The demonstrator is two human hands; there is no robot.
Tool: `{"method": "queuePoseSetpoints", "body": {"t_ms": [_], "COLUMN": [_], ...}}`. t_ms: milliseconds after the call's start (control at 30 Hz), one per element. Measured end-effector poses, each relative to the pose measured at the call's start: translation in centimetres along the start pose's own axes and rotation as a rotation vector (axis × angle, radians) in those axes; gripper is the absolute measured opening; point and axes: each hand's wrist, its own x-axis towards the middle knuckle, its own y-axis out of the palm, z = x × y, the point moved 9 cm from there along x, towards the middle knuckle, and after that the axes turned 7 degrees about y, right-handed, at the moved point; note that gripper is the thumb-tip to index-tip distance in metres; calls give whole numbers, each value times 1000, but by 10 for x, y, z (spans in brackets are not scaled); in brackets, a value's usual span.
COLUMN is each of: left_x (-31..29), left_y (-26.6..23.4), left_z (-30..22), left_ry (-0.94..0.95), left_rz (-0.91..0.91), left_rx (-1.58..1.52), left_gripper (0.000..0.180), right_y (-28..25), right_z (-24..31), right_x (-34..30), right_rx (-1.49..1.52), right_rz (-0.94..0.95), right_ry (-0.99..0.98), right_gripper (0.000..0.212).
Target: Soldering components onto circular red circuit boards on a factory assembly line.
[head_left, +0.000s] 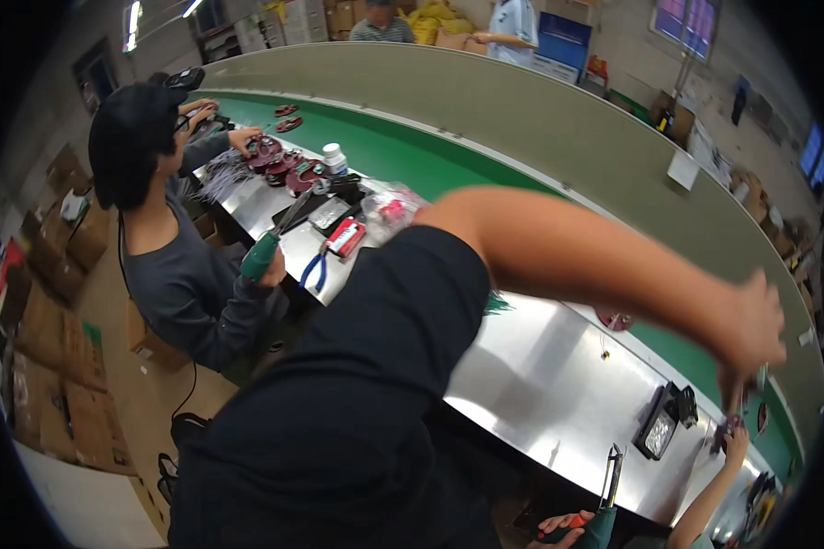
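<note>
My left arm, in a short black sleeve, stretches across the view to the far right. My left hand [751,329] is blurred there above the green strip of the bench, its fingers apart and no held thing visible. Just below it, a co-worker's hand [736,441] is at a small dark-red part [729,425]. At the lower edge my right hand [563,529] is closed around a green soldering gun [599,529] with a red trigger. The gun's metal tip points up beside the bench edge. Most of my right forearm is out of the picture.
A steel worktop [531,366] runs diagonally, with a low partition [522,101] behind it. A black case [657,430] stands near its right end. On the left, a co-worker [174,247] holds another green soldering gun [260,257] near blue-handled pliers [314,271] and dark-red parts [304,178].
</note>
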Motion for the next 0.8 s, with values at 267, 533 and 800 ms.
{"method": "queuePoseSetpoints", "body": {"t_ms": [267, 533, 800], "left_x": [-279, -493, -761], "left_y": [-161, -303, -224], "left_z": [273, 186, 228], "left_ry": [-615, -1044, -1457], "left_rz": [346, 212, 53], "left_rx": [370, 370, 131], "left_gripper": [95, 79, 104], "right_y": [44, 74, 100], "right_z": [22, 1, -10], "right_x": [36, 61, 68], "right_rx": [-34, 19, 291], "right_rz": [91, 194, 306], "right_ry": [-61, 98, 274], "right_gripper": [42, 43, 44]}}
